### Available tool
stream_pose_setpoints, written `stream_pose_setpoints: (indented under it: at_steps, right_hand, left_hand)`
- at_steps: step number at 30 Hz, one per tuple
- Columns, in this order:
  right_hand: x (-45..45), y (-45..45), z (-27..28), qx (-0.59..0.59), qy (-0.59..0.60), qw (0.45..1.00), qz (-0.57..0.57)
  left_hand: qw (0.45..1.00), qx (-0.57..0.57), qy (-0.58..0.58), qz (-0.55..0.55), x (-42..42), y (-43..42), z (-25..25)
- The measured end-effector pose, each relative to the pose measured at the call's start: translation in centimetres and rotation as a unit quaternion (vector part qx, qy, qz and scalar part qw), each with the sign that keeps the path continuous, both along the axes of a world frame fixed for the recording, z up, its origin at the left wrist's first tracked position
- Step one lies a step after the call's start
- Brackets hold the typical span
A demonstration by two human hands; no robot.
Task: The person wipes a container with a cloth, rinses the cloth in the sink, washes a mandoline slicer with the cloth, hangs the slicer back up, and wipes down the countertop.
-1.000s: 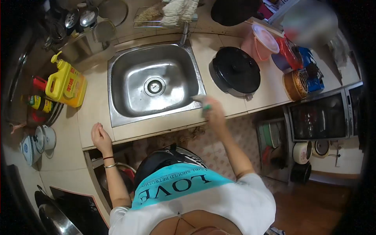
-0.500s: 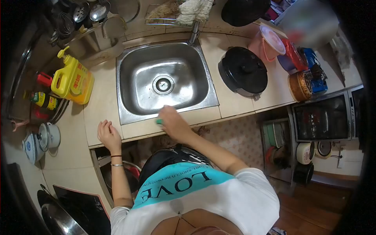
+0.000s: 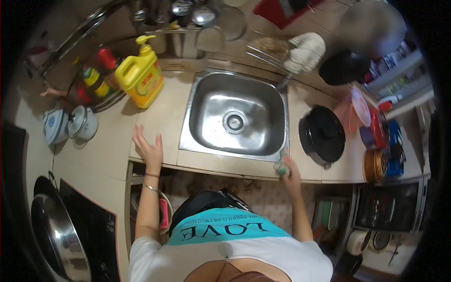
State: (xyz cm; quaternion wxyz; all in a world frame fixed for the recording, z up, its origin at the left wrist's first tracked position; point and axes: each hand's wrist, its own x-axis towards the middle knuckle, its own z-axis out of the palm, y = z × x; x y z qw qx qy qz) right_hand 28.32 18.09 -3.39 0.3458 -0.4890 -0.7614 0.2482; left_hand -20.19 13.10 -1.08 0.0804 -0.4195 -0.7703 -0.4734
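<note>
My right hand [image 3: 292,175] is closed around a small green and whitish object [image 3: 281,168], blurred and partly hidden, at the counter edge by the sink's lower right corner. My left hand [image 3: 149,148] rests at the counter's front edge, left of the sink, with its fingers spread and nothing in it. Between and beyond my hands is the steel sink [image 3: 206,127], with a round drain [image 3: 235,122] and no objects inside. A yellow pump bottle [image 3: 143,77] stands on the counter [image 3: 164,113] left of the sink.
Right of the sink sit a black round lidded cooker [image 3: 322,136], a pink bucket [image 3: 359,110] and a brown round container [image 3: 374,165]. At left are white lidded pots [image 3: 82,123] and a wok [image 3: 58,235]. A cloth [image 3: 305,51] hangs by the faucet [image 3: 284,82].
The view has turned and shifted. My right hand has moved from below the sink's front edge to its right corner, still holding the green object. My left hand's fingers have spread.
</note>
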Motion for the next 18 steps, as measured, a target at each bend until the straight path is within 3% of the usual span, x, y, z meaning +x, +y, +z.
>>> stream_pose_setpoints:
  at_steps: [2,4,6,8,10,12,13,14,16,18]
  right_hand:
    - [-4.0,-2.0,1.3,-0.07,0.034,0.994,0.072]
    - [-10.0,-2.7,4.2,-0.056,-0.039,0.984,0.166]
    - [-16.0,-1.6,5.2,-0.031,0.003,0.966,0.256]
    - [-19.4,-0.1,1.6,0.016,-0.036,0.966,0.254]
    - [-22.8,1.0,0.5,0.019,-0.004,0.974,0.227]
    - [-26.8,2.1,1.2,-0.02,0.099,0.979,0.177]
    - [-29.1,1.8,1.9,0.02,0.091,0.969,0.228]
    - [-31.7,1.2,2.8,0.06,0.085,0.956,0.275]
    - [-36.7,-1.2,5.2,-0.013,0.035,0.912,0.409]
    - [-42.5,-2.4,1.4,0.106,0.041,0.869,0.481]
  left_hand:
    - [0.998,0.051,0.033,0.029,-3.4,2.5,4.0]
    - [0.992,0.124,0.037,0.0,-7.5,6.1,7.1]
    - [0.988,0.109,0.096,-0.051,-10.0,9.3,9.9]
    - [0.996,0.075,-0.019,-0.032,-11.2,12.1,10.6]
    - [0.993,0.117,0.009,-0.028,-13.9,13.7,9.7]
    - [0.989,0.144,0.008,-0.012,-15.2,13.9,9.0]
    - [0.987,0.146,0.071,0.018,-14.9,13.1,10.0]
    - [0.981,0.189,0.033,0.0,-15.0,12.0,11.3]
    - [0.962,0.265,-0.046,-0.038,-14.9,8.7,14.7]
    - [0.954,0.294,-0.065,-0.012,-15.8,4.7,18.1]
